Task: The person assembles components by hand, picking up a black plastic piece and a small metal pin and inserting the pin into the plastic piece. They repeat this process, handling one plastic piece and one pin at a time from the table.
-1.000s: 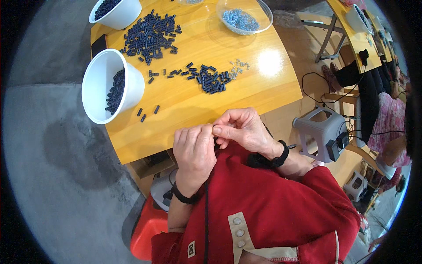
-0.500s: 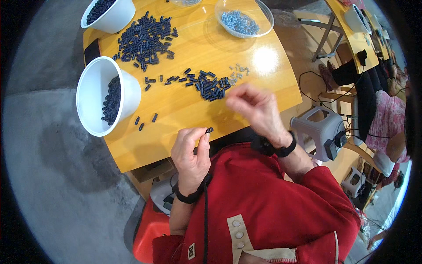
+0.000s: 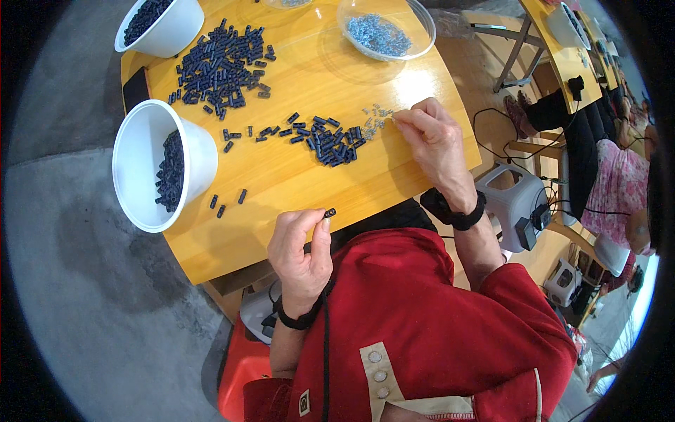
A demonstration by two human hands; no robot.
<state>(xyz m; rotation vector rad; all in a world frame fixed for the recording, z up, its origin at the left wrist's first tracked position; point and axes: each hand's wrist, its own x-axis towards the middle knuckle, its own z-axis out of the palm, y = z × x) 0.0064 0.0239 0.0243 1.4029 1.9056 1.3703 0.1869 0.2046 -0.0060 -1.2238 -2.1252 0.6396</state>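
Between thumb and forefinger, my left hand (image 3: pixel 301 250) pinches a small black cylindrical part (image 3: pixel 330 212) just off the table's near edge. My right hand (image 3: pixel 434 137) is closed in a pinch at the right side of a scatter of tiny clear pieces (image 3: pixel 376 117); what its fingertips hold, if anything, is too small to make out. Left of those pieces lies a small heap of black cylindrical parts (image 3: pixel 330 144). A bigger pile of the same parts (image 3: pixel 221 67) spreads over the table's far left.
A white tub (image 3: pixel 200 151) with black parts leans at the table's left edge; another white tub (image 3: pixel 172 32) stands beyond it. A clear bowl (image 3: pixel 425 39) holds bluish small pieces. A dark phone-like slab (image 3: pixel 136 89) lies at the left edge. Another person sits at the right.
My right hand has moved right and away from me, to the tiny clear pieces, its fingers now pinched. The left hand still holds its black part. The whole view has shifted slightly.
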